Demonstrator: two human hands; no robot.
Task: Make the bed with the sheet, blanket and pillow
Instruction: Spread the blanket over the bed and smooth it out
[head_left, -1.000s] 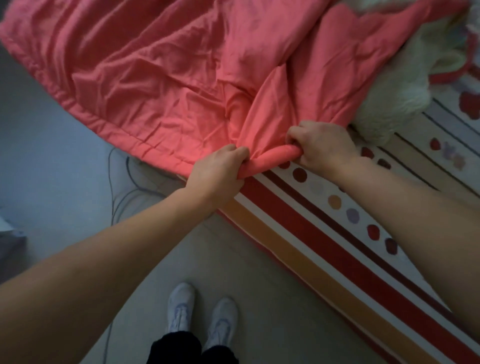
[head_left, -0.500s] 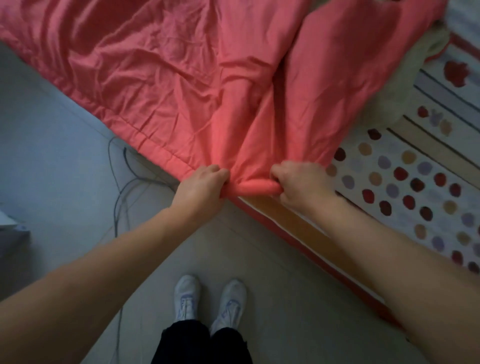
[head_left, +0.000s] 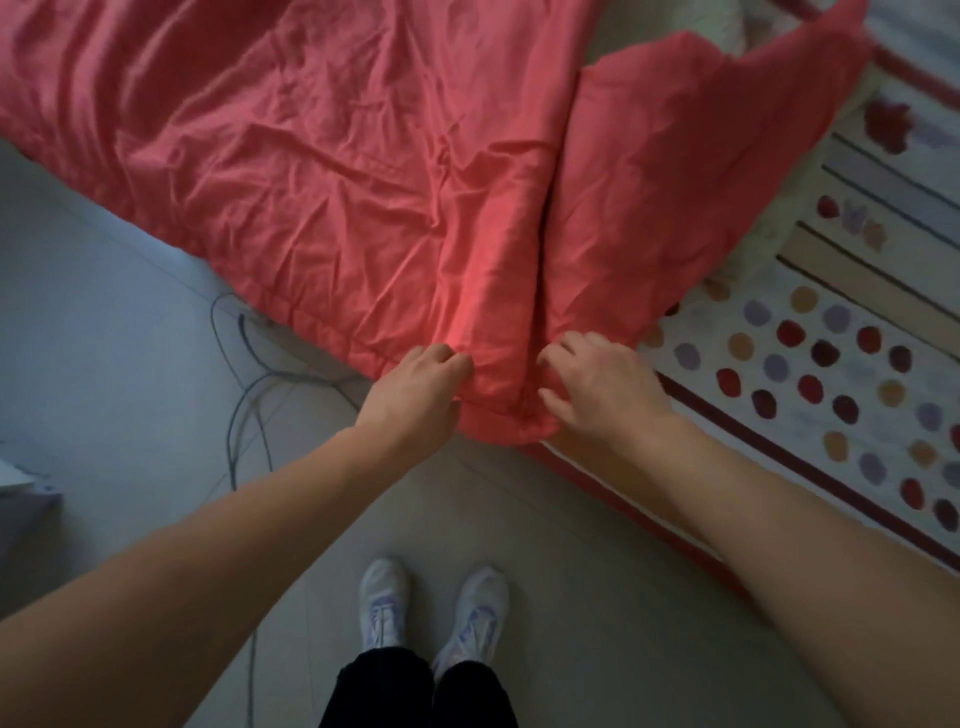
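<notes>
A crumpled pink blanket covers the left and upper part of the bed, and its near corner hangs over the bed's edge. My left hand grips the hem at that corner. My right hand is just to the right of it, its curled fingers and thumb pinching the same bunched corner. A white sheet with coloured dots and stripes lies bare on the right. A pale fluffy piece shows at the top edge, mostly hidden by the blanket.
I stand on a grey tiled floor at the bed's side, with my white shoes below my hands. Thin cables trail across the floor at the left, near the bed. A grey object sits at the far left edge.
Both hands have pulled the blanket's corner toward me, down to the bed's edge. More blanket lies flat and more of the dotted sheet shows. My right hand's fingers have loosened.
</notes>
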